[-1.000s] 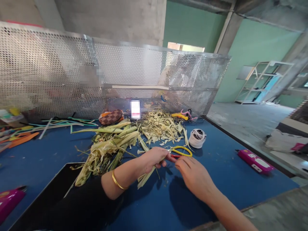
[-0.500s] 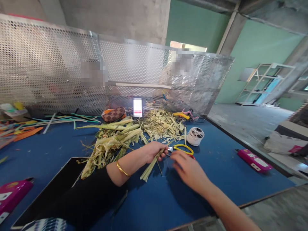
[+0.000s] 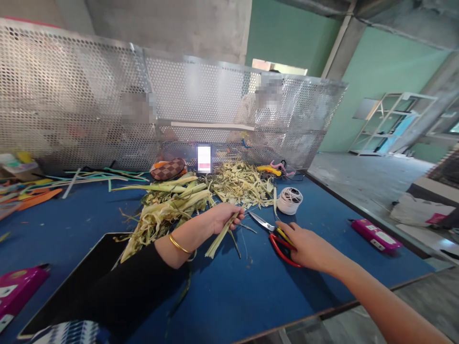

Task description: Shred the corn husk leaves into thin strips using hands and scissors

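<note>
My left hand is closed in a pinch around a small bundle of corn husk strips, whose pale, flared ends hang down over the table. A fine thread dangles near the fingers. To the right, my right hand grips the scissors by their yellow and red handles. Their metal blades look together and point up-left toward the left hand, a little apart from it. Behind the scissors stands a ball of white string. Some of the right fingers are hidden by the hand.
Long husks and a pile of husk scraps lie behind the left arm. A lit phone, a checkered pouch, a black tray and magenta devices are around. A perforated metal screen closes off the back.
The right hand has moved right and closed on the scissors, which have come away from the left hand to the right. The left hand with the husk bundle has shifted slightly.
</note>
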`<control>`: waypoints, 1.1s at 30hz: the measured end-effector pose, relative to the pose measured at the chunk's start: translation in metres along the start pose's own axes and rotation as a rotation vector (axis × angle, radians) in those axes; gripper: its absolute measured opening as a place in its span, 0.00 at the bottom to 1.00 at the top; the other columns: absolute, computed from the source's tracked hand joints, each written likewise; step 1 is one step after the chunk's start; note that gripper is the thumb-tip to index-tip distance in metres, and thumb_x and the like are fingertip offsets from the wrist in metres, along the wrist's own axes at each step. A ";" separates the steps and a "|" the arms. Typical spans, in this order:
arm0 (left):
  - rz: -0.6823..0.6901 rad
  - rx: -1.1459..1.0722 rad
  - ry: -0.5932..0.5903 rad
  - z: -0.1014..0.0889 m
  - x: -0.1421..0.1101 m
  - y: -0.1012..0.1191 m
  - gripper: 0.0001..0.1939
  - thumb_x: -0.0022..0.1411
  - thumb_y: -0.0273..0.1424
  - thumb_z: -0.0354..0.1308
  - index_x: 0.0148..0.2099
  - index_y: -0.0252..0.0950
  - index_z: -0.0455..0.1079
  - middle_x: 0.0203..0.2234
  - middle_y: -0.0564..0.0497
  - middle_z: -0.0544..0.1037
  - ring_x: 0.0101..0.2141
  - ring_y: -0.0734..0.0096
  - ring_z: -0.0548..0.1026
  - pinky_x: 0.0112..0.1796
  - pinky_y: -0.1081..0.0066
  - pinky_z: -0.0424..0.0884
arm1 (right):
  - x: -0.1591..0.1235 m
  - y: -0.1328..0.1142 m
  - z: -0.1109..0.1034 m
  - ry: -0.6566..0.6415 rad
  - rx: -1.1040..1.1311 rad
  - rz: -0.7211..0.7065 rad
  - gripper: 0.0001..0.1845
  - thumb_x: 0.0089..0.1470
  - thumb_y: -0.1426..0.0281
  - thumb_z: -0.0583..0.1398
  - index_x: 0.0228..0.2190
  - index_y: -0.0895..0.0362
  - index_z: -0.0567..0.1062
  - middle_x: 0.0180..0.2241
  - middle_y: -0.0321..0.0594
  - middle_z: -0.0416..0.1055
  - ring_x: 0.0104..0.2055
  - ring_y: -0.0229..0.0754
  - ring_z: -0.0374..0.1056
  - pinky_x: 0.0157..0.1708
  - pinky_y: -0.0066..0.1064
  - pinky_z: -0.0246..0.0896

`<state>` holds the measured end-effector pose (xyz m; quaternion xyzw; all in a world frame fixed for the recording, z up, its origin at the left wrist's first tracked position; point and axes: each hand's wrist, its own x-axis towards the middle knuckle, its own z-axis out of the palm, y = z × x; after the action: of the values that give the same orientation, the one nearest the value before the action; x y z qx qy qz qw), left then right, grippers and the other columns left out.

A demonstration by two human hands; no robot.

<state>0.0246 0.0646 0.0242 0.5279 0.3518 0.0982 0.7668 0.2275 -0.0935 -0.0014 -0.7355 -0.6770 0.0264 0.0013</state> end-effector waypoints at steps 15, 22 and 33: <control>0.037 0.030 0.007 -0.001 0.002 -0.002 0.09 0.57 0.27 0.52 0.25 0.33 0.61 0.18 0.57 0.61 0.18 0.81 0.56 0.21 0.75 0.50 | -0.029 0.007 -0.003 -0.200 1.555 0.282 0.24 0.40 0.57 0.68 0.38 0.57 0.73 0.27 0.35 0.70 0.28 0.38 0.71 0.36 0.31 0.68; 0.046 0.061 0.008 0.001 0.000 -0.002 0.09 0.58 0.27 0.50 0.25 0.34 0.60 0.17 0.57 0.61 0.18 0.81 0.56 0.20 0.75 0.51 | -0.018 0.003 -0.005 -0.148 1.587 0.332 0.22 0.43 0.56 0.66 0.36 0.57 0.72 0.22 0.32 0.69 0.21 0.35 0.70 0.28 0.29 0.68; 0.051 0.089 0.000 0.001 0.000 -0.001 0.08 0.56 0.27 0.50 0.24 0.35 0.60 0.17 0.58 0.60 0.18 0.81 0.54 0.20 0.74 0.48 | 0.009 -0.004 -0.005 -0.056 1.221 0.321 0.17 0.46 0.55 0.62 0.24 0.56 0.67 0.17 0.30 0.64 0.15 0.33 0.60 0.18 0.27 0.59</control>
<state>0.0251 0.0640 0.0233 0.5704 0.3421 0.1020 0.7397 0.2243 -0.0841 0.0034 -0.6935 -0.4211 0.4270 0.3993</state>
